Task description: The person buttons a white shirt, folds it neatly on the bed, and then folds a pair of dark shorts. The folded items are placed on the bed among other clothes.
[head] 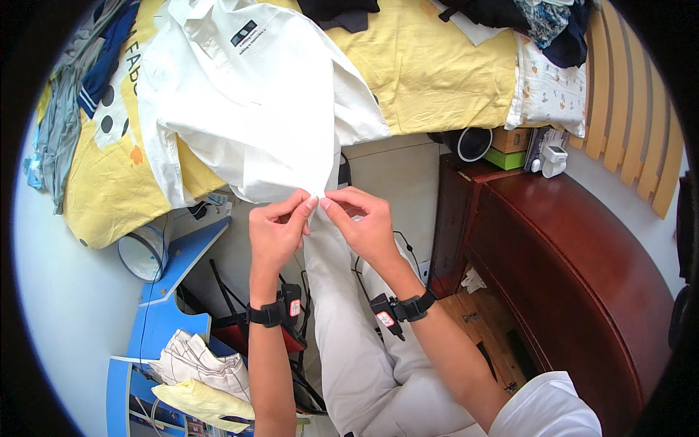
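Observation:
A white collared shirt [262, 114] with a dark chest print lies spread over the bed, its near edge hanging past the side. My left hand [279, 224] pinches the lower tip of this fabric between thumb and index finger. Right beside it, my right hand [363, 221] grips the same bit of cloth, fingertips almost meeting those of the left. A small pale spot shows between the fingertips, too small to identify. Drawn taut toward me, the cloth narrows to a point at my hands. Both wrists wear black straps with small devices.
Yellow bedding [431, 71] covers the bed, with a patterned pillow [549, 87] and dark clothes [562, 33] at right. Grey clothing [65, 125] hangs at left. A dark red wooden cabinet [568, 246] stands right; a blue desk [164, 317] holds folded cloths [205, 366]. A white-rimmed bin [143, 254] sits below the bed.

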Demonstrator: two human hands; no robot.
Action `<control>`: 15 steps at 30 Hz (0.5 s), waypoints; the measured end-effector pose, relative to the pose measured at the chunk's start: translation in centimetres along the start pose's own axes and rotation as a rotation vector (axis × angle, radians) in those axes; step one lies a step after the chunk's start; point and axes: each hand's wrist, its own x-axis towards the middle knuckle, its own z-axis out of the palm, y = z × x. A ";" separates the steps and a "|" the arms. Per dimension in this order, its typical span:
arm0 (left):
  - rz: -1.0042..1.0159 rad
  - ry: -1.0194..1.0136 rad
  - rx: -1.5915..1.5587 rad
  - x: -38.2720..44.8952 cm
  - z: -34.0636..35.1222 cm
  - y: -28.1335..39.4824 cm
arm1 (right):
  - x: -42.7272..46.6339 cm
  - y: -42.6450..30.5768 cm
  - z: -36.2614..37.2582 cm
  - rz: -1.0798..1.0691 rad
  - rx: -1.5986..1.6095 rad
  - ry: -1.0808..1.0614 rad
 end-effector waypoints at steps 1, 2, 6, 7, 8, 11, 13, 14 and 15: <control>0.013 0.016 0.016 0.4 0.1 0.1 | 0.0 0.0 0.0 0.009 0.005 0.018; 0.026 0.033 0.032 0.7 0.3 0.2 | 0.1 -0.1 -0.2 0.017 0.010 0.036; 0.135 0.057 0.123 1.5 0.9 0.1 | 0.6 -0.7 -0.6 -0.089 -0.109 0.035; 0.175 0.057 0.138 1.7 0.9 -0.2 | 0.7 -0.8 -0.6 -0.104 -0.131 0.031; 0.186 0.046 0.120 1.8 0.9 -0.4 | 0.8 -0.9 -0.4 -0.120 -0.152 0.027; 0.155 0.016 0.051 1.7 0.5 -0.7 | 1.2 -1.0 -0.1 -0.122 -0.182 0.049; 0.050 -0.003 -0.019 1.2 0.3 0.2 | 1.4 -0.9 -0.1 -0.092 -0.168 0.044; 0.029 -0.011 -0.037 1.2 0.2 0.2 | 1.5 -0.8 -0.2 -0.069 -0.150 0.024; 0.009 -0.018 -0.056 1.1 0.1 0.2 | 1.5 -0.7 -0.2 -0.048 -0.131 0.002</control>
